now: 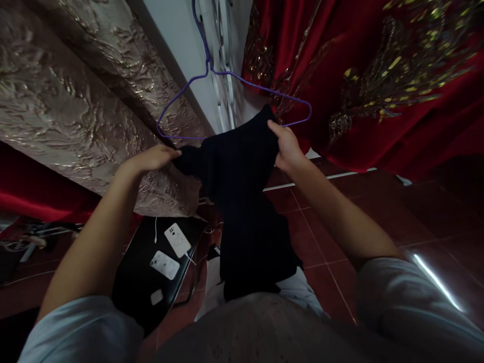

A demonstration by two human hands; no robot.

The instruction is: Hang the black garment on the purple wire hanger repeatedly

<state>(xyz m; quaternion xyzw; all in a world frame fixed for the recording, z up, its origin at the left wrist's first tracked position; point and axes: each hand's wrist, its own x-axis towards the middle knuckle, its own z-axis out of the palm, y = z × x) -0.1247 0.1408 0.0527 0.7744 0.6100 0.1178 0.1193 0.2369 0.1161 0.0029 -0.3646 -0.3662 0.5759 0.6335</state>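
The L hand and R hand are both up in front of the chest, each pinched shut on a top corner of the dark cloth. The L hand has the left corner and the R hand has the right corner. The cloth is pulled flat btw them at the top, and the rest hangs straight down to the person's lap, so its long way is up-and-down.

The purple hanger hangs by its hook, a bit higher than the cloth and farther from the person. It's thin wire w/ nothing on it. Its long way goes side to side, same as the cloth's top edge, but it tips down on the right. The top middle of the cloth comes up in front of the hanger's bottom wire. I can't tell if they touch.

The R hand is the closer one: the hanger's right tip is just above and beside it. The L hand sits below the left tip, a bit more apart.

Around them is a bumpy tan fabric on the left and a red fabric w/ gold bits on the right. Low down there's a black table w/ two phones on it, and a red tile floor.
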